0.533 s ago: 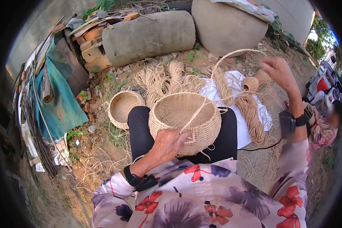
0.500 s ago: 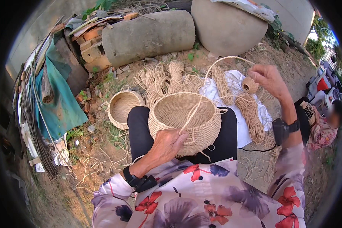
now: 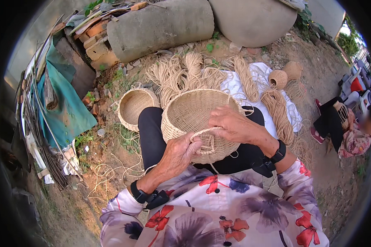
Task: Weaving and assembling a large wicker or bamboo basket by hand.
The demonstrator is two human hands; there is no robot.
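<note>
A round woven basket (image 3: 193, 111) of pale cord rests on my lap between my knees, its mouth facing up and away. My left hand (image 3: 179, 152) pinches a cord at the near rim. With its fingers closed, my right hand (image 3: 234, 126) grips the same cord (image 3: 206, 131) just to the right, at the basket's near right rim. The cord arches in a short loop between both hands. Below it, a small raised loop of cord stands out from the basket's outer wall. The fingertips of my right hand are partly hidden.
A smaller woven basket (image 3: 137, 108) sits on the ground by my left knee. Beyond my knees lie several cord hanks (image 3: 165, 76), some on a white cloth (image 3: 259, 78). Two small round pots (image 3: 278, 79) stand there. Another person (image 3: 350, 131) sits far right. A concrete cylinder (image 3: 163, 31) lies behind.
My right hand has come down from the raised upper right to the basket's rim, bringing the long stretched cord in with it. My left hand stays at the rim.
</note>
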